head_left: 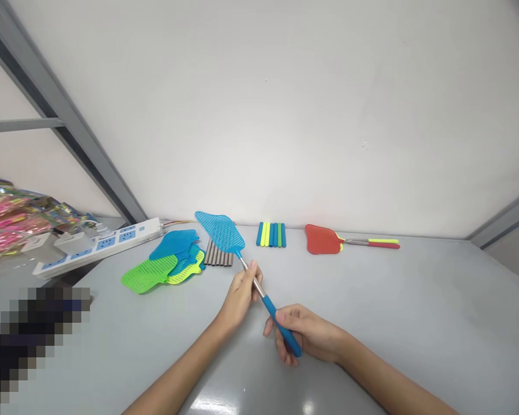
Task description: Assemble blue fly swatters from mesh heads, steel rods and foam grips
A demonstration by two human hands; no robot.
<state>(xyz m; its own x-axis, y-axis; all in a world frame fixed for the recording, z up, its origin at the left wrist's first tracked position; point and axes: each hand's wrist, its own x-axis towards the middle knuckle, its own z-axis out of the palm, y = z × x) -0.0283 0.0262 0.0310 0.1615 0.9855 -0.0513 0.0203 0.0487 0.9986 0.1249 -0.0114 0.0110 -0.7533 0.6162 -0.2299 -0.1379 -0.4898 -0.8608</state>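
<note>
I hold a blue fly swatter (221,231) above the grey table (415,323), its mesh head tilted up and to the left. My left hand (239,295) pinches the metal rod just below the head. My right hand (305,333) is wrapped round the blue handle grip (281,325) at the lower end. Both hands are closed on the swatter.
Loose blue and green swatter heads (168,262) lie at the left, beside several metal rods (218,253). Several blue and green grips (271,234) and two finished swatters, red on yellow (324,239), lie near the wall. A power strip (99,242) and shiny packets (12,213) sit far left.
</note>
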